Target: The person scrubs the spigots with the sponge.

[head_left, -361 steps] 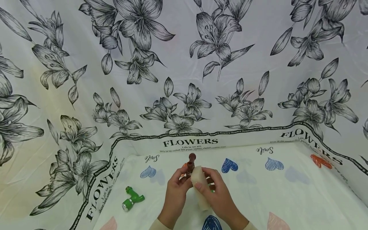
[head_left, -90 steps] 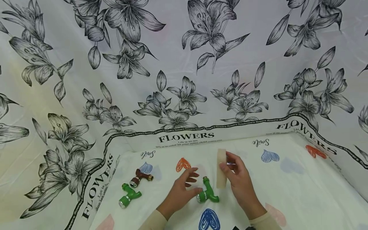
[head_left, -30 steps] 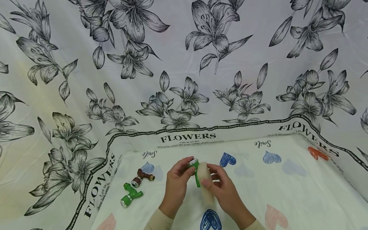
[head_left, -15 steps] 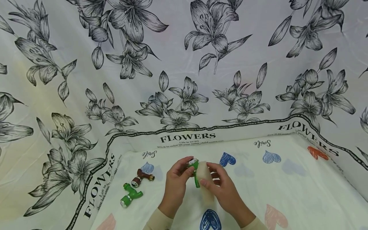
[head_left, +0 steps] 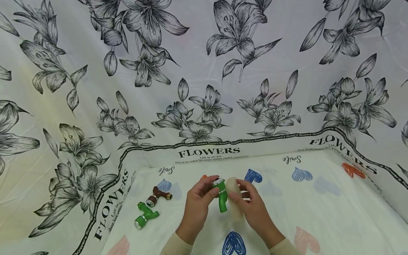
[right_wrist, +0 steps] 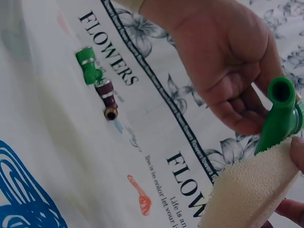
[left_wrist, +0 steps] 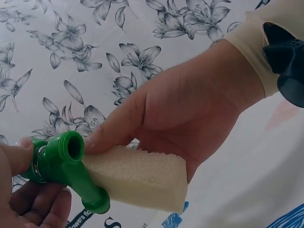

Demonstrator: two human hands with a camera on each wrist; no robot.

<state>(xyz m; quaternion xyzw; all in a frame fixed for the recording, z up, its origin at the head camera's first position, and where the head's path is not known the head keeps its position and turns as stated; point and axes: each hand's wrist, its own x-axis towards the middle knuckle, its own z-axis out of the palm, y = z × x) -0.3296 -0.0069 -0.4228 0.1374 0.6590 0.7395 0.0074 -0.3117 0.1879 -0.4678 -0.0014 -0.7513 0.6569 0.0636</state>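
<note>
One green faucet [head_left: 222, 202], pinched in my left hand [head_left: 197, 202]; one pale sponge [left_wrist: 135, 183], gripped in my right hand [head_left: 253, 205], just rightward (contact unclear), long axes roughly parallel.

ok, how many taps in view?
3: a green tap in the left hand, a brown tap on the cloth to the left, and a second green tap beside it. Any behind the hands would be hidden.

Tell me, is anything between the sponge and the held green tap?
Nothing visible: the right hand holds the sponge close beside the green tap in the left hand, though whether they touch is unclear. The brown tap and second green tap lie off to the left.
</note>
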